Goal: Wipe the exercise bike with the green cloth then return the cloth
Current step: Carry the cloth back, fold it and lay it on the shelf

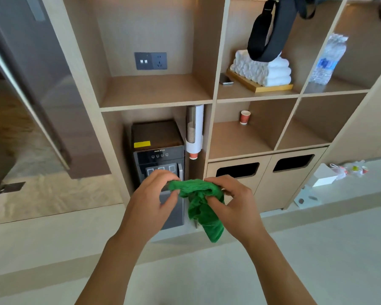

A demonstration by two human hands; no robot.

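Both hands raised side by side in front of a wooden shelf unit (pixel 213 102), sharing one green cloth (pixel 201 205). Left hand (pixel 151 200) curled, fingers and thumb pinching the cloth's left end. Right hand (pixel 232 200) curled too, fingers closed over the cloth's right end — the rest of the fabric bunched between the two hands and hanging down in a loose tail below the right thumb. Cloth held in the air, clear of every shelf.

Behind the hands, in the tall lower-left compartment: a black water dispenser (pixel 157 155) with a yellow sticker on top, its lower front partly hidden by the left hand. Just beside it on the compartment's right wall, a white cup dispenser (pixel 195 130) with an orange cup showing at its bottom.

Upper-left compartment: only a grey wall socket (pixel 150 60) on the back panel. Upper-middle compartment: white rolled towels (pixel 266 70) stacked on a wooden tray (pixel 259 85), a phone (pixel 226 79) at the tray's left edge, a black bag (pixel 271 27) hanging down in front. Upper-right compartment — a water bottle (pixel 329 59), tilted. Middle compartment below the towels: one orange paper cup (pixel 245 117), upright near the back. Lowest row: two cabinet doors with dark slots (pixel 238 169).
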